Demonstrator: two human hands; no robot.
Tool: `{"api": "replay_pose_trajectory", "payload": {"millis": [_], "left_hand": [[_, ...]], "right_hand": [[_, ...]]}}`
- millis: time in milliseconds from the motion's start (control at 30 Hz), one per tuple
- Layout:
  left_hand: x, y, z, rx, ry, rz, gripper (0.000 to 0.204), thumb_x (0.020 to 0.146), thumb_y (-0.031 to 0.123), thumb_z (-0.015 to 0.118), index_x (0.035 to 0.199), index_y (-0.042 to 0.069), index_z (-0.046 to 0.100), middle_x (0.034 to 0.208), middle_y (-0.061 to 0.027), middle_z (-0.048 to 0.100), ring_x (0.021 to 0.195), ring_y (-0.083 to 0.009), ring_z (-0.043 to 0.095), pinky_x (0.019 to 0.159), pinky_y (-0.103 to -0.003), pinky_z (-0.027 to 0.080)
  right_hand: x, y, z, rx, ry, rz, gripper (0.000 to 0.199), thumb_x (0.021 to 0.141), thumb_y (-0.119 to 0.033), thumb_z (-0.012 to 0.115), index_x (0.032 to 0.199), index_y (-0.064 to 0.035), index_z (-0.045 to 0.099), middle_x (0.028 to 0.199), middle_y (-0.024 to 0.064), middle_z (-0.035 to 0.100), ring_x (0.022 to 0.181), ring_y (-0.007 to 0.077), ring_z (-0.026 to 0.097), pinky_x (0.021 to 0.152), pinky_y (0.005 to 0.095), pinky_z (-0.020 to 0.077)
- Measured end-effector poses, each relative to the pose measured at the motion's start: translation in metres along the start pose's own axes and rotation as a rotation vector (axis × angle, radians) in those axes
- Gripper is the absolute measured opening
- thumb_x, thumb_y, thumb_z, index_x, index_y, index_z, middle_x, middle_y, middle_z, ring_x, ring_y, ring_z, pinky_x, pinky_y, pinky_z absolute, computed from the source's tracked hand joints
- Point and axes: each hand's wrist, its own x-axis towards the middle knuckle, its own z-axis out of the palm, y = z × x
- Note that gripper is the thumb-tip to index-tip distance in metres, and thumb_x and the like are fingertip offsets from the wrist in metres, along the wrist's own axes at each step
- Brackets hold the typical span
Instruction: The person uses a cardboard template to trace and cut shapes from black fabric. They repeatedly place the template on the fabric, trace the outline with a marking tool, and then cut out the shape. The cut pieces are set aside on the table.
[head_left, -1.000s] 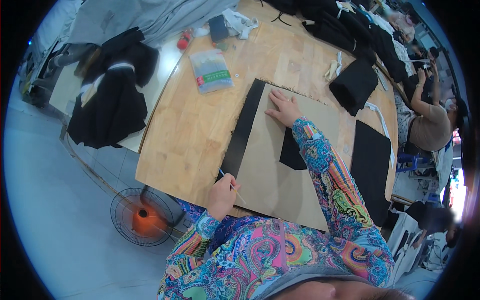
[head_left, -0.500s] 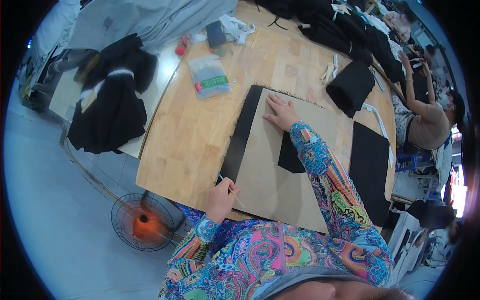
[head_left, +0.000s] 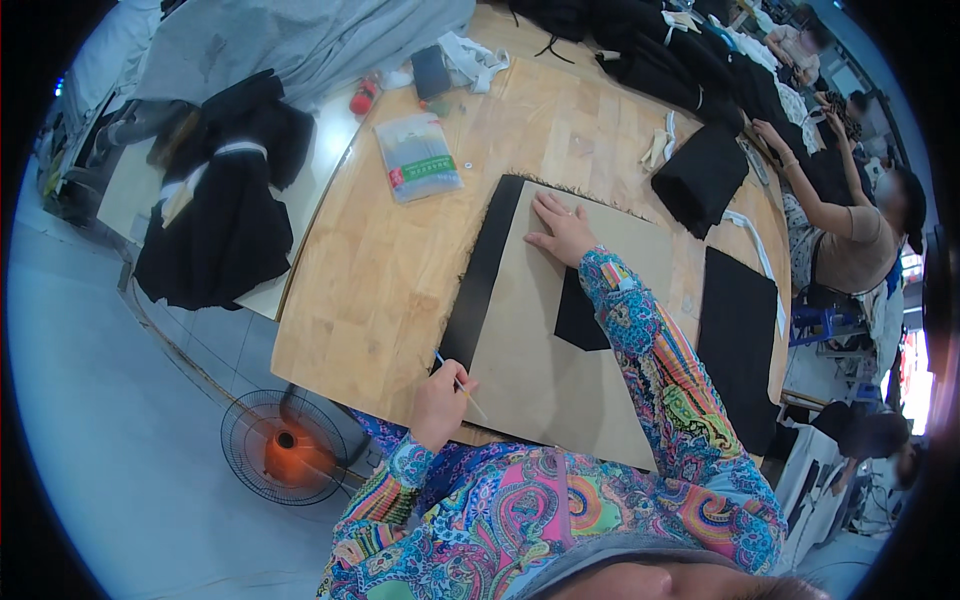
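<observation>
A: Head view, left side: what lay there?

B: A black garment (head_left: 225, 215) hung over the edge of a side surface. A floor fan (head_left: 285, 448) stood below the table (head_left: 370, 270) edge. A clear plastic packet (head_left: 417, 155) lay flat on the table.

A: State of the left hand?

B: The left hand (head_left: 440, 398) was clenched around a thin marking stick (head_left: 458, 384), its tip at the near left edge of the cardboard pattern (head_left: 545, 360).

A: Location of the pattern?

B: It lay flat on black fabric (head_left: 485, 270), which showed as a strip along its left side.

A: Right hand?

B: The right hand (head_left: 562, 230) was released, palm flat, pressing the pattern's far edge. Farther right lay another black fabric panel (head_left: 738, 345); a seated person (head_left: 855, 235) worked at the table's far right.
</observation>
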Motion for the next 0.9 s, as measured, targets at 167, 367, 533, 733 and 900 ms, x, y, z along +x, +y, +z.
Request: {"api": "replay_pose_trajectory", "payload": {"millis": [167, 367, 533, 733, 900], "left_hand": [[0.001, 0.000, 0.000, -0.006, 0.010, 0.001, 0.017, 0.082, 0.013, 0.067, 0.083, 0.004, 0.052, 0.064, -0.0149, 0.054, 0.059, -0.0320, 0.054, 0.054, -0.041, 0.041], [-0.005, 0.001, -0.006, -0.021, 0.001, -0.011, 0.014, 0.082, 0.012, 0.065, 0.083, 0.004, 0.053, 0.067, -0.0156, 0.056, 0.062, -0.0326, 0.056, 0.055, -0.040, 0.042], [-0.004, -0.001, -0.005, -0.010, 0.004, -0.016, 0.014, 0.082, 0.012, 0.065, 0.084, 0.004, 0.053, 0.071, -0.0157, 0.058, 0.066, -0.0330, 0.058, 0.058, -0.041, 0.043], [-0.001, -0.005, 0.001, 0.062, -0.021, -0.037, 0.015, 0.082, 0.017, 0.065, 0.084, 0.007, 0.055, 0.071, -0.0123, 0.060, 0.067, -0.0293, 0.059, 0.059, -0.039, 0.046], [-0.004, -0.010, -0.004, 0.125, -0.004, -0.055, 0.016, 0.081, 0.020, 0.066, 0.084, 0.008, 0.057, 0.069, -0.0107, 0.060, 0.067, -0.0267, 0.061, 0.060, -0.038, 0.047]], "right_hand": [[0.002, 0.005, 0.002, -0.038, 0.007, -0.012, 0.079, 0.081, -0.054, 0.059, 0.142, -0.0098, 0.033, 0.152, 0.0049, 0.023, 0.141, 0.0229, 0.017, 0.108, 0.0614, 0.0145], [0.000, -0.003, -0.005, -0.064, -0.054, -0.041, 0.110, 0.060, -0.065, 0.072, 0.144, -0.0086, 0.028, 0.153, 0.0072, 0.020, 0.142, 0.0243, 0.013, 0.108, 0.0619, 0.0120], [0.000, -0.002, -0.004, -0.068, -0.060, -0.038, 0.116, 0.056, -0.065, 0.074, 0.145, -0.0082, 0.026, 0.153, 0.0077, 0.019, 0.142, 0.0246, 0.013, 0.109, 0.0620, 0.0114], [-0.002, 0.005, -0.001, -0.084, -0.066, -0.011, 0.115, 0.056, -0.064, 0.074, 0.144, -0.0073, 0.026, 0.153, 0.0093, 0.020, 0.142, 0.0251, 0.015, 0.109, 0.0615, 0.0127], [0.005, -0.010, 0.002, -0.079, -0.076, -0.047, 0.116, 0.056, -0.065, 0.073, 0.144, -0.0061, 0.026, 0.153, 0.0100, 0.019, 0.142, 0.0249, 0.015, 0.109, 0.0601, 0.0125]]}}
